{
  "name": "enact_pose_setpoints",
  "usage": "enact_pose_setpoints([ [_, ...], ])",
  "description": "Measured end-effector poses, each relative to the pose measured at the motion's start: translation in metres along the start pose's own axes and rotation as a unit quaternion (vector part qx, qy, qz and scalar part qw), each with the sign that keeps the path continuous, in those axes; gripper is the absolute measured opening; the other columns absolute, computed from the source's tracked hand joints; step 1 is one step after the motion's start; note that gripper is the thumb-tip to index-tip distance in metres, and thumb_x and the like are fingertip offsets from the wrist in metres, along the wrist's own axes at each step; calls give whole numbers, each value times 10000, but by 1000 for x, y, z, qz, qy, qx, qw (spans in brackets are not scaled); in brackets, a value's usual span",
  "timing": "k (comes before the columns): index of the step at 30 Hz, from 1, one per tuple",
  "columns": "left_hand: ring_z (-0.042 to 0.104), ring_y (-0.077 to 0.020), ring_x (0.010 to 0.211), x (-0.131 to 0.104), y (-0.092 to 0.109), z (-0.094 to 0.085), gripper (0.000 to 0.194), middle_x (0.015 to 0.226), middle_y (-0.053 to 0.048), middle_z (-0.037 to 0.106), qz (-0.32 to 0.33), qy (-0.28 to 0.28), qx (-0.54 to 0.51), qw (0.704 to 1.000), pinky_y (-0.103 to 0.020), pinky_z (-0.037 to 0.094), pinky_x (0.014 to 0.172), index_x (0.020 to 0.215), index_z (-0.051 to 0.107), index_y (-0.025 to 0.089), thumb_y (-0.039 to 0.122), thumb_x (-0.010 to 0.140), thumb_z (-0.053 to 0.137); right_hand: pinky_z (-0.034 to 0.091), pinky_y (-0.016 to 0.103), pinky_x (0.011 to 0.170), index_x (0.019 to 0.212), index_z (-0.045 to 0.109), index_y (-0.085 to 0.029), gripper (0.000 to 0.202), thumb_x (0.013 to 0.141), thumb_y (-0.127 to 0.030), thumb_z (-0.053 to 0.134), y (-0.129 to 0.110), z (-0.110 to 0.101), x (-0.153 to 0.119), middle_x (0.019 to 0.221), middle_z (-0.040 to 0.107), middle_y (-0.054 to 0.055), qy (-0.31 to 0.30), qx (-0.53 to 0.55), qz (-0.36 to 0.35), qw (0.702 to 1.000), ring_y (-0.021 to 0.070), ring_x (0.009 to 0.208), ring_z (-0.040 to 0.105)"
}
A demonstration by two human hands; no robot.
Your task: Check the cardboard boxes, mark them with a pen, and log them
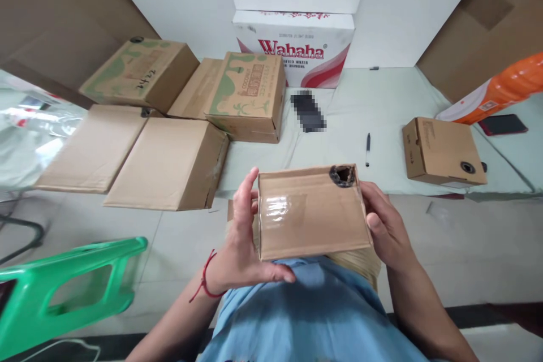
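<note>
A small brown cardboard box point(314, 218) is held between my two hands above my lap, in front of the table edge. Clear tape shines on its left part, and a dark-rimmed hole sits at its upper right corner. My left hand point(250, 237) grips the box's left side, with the thumb along the lower edge and a red string round the wrist. Against the right side rests my right hand point(386, 226), its thumb on the near face and the other fingers partly hidden behind.
Several cardboard boxes point(159, 153) stand on the table's left. A Wahaha carton point(297, 51) is at the back, near a blurred dark object point(307, 111) and a pen point(368, 150). Another box point(445, 150) stands right. A green stool point(80, 271) is at lower left.
</note>
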State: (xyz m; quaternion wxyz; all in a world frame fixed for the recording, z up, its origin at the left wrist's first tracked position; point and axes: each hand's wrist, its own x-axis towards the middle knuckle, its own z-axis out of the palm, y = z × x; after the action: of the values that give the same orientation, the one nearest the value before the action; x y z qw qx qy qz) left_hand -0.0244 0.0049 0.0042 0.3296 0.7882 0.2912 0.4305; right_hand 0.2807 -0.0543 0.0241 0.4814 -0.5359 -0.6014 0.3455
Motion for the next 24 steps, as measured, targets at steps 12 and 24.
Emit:
enact_pose_setpoints([
  [12, 522, -440, 1358, 18, 25, -6, 911, 1509, -195, 454, 76, 26, 197, 977, -720, 451, 1162, 1599, 545, 349, 416, 776, 930, 517, 510, 1109, 1448, 667, -98, 534, 1035, -427, 592, 83, -43, 125, 1322, 764, 237, 106, -395, 265, 873, 380, 1221, 714],
  [24, 479, -435, 1520, 14, 20, -17, 958, 1570, -180, 366, 38, 51, 180, 982, -606, 558, 1158, 1612, 486, 363, 363, 789, 976, 498, 338, 646, 1062, 783, -156, 361, 900, -421, 598, 107, -59, 143, 697, 650, 49, 154, -207, 247, 934, 225, 664, 615],
])
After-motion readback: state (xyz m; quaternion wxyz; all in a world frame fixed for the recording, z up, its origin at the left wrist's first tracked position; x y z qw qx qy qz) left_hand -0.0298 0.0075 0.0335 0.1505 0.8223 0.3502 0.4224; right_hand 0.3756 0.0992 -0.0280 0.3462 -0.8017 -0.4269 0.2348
